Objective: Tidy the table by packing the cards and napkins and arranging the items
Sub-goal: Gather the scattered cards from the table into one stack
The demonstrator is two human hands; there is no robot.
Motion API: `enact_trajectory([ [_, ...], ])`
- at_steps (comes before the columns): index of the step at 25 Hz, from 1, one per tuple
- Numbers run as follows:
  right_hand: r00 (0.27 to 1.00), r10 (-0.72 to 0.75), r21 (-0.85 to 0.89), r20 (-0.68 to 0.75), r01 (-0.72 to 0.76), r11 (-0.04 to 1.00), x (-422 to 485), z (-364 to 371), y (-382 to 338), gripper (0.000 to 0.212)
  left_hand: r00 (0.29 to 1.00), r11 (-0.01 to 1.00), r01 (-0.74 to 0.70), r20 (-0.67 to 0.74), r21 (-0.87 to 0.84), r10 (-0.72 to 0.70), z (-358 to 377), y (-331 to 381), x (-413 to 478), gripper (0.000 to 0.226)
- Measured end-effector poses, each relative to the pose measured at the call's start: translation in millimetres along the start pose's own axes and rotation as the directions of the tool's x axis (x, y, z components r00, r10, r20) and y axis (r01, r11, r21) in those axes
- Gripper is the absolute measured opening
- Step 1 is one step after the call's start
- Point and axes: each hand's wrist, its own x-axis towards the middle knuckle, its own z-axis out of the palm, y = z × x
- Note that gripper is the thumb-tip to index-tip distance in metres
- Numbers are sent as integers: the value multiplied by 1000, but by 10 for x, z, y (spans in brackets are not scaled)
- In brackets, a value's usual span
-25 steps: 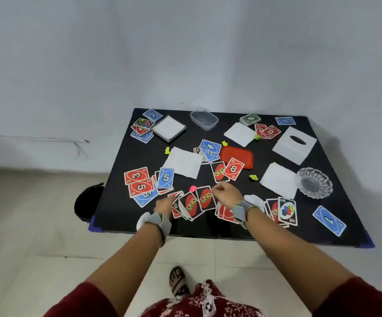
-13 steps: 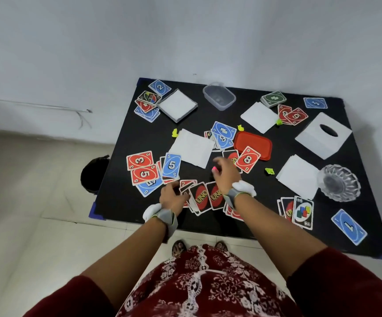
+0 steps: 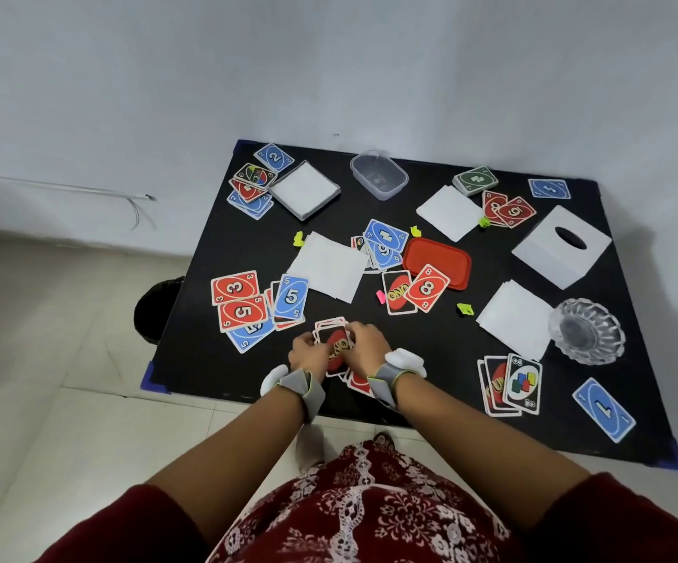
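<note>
We look down on a small stack of cards (image 3: 336, 345), face down with the red and black back showing, near the front edge of a black tabletop (image 3: 431, 359). The stack lies between the two hands, with its long axis pointing away from the person. The left hand (image 3: 308, 354) grips one long side with curled fingers and the right hand (image 3: 366, 348) grips the other, so neither hand is nearer than the other. We judge that the person is squaring the stack up.

A few loose cards (image 3: 359, 381) peek out just under the right wrist, touching the stack. They look like the easiest to gather next, and the right hand is closer to them. Just to the left of the stack is a spread of red and blue number cards (image 3: 244, 302), nearer the left hand. Beyond the hands, a face-down card and a red eight (image 3: 414, 292) lean against a red lid (image 3: 439, 260).

Farther out we see white napkins (image 3: 329, 266) in the middle and more napkins (image 3: 516, 319) at the right, beside a glass dish (image 3: 585, 331). A white tissue box (image 3: 561, 245) stands behind them, and a clear plastic box (image 3: 378, 174) sits at the far edge. More cards lie at the front right (image 3: 510, 384) and in both far corners. Most of the tidying is not yet done.
</note>
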Motion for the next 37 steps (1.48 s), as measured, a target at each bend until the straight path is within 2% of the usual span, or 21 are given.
enact_trajectory([
  [3,1000,10,178,-28,-5,984,-18,-47,110,46,999,998,34,-24,-59,-36,18,85,10,66],
  [6,999,-30,363,15,23,932,-57,-122,193,45,998,999,31,46,28,-33,75,158,-42,45],
  [8,997,-80,428,-8,76,901,-46,-188,229,49,993,993,-96,75,61,92,83,200,-83,32],
  [9,995,-100,454,-20,98,885,-26,-226,230,54,975,979,-202,103,36,197,75,209,-86,28],
  [10,991,-128,491,-23,123,862,-12,-259,218,58,936,945,-325,145,17,320,47,216,-115,26],
  [12,977,-204,520,-66,208,828,11,-284,188,51,814,814,-572,194,100,548,22,161,-48,32],
  [14,955,-240,474,-175,295,830,20,-235,182,36,759,742,-648,221,170,612,0,98,27,42],
  [16,940,-252,432,-230,331,839,7,-181,220,28,773,758,-632,203,161,601,-32,85,-10,51],
  [18,945,-282,351,-167,325,878,-4,-159,265,31,812,796,-581,181,167,555,-54,46,-23,61],
  [21,944,-324,176,-61,330,928,39,-109,294,46,814,792,-576,230,201,534,-7,-41,-7,63],
  [25,950,-300,32,-88,304,952,105,-83,251,35,825,786,-564,131,253,550,52,-41,0,46],
  [28,947,-283,7,-152,287,958,71,-105,242,33,761,714,-641,111,281,639,-23,-72,31,30],
  [30,964,-261,-109,-58,254,961,78,-102,240,39,745,682,-658,144,318,652,-54,-99,31,25],
  [32,973,-229,-148,37,232,961,101,-178,180,40,763,704,-637,129,314,633,-74,-81,18,23],
  [34,962,-263,-71,70,268,961,137,-348,177,49,828,809,-559,66,180,557,-84,-15,-5,25],
  [35,946,-311,-104,94,320,942,144,-447,232,58,867,865,-498,39,64,496,-90,33,-5,26],
  [36,916,-362,-213,173,394,894,104,-538,303,67,907,905,-417,26,-78,420,-96,76,12,28],
  [37,873,-387,-357,297,477,803,33,-614,373,76,942,925,-325,22,-197,335,-106,105,36,29],
])
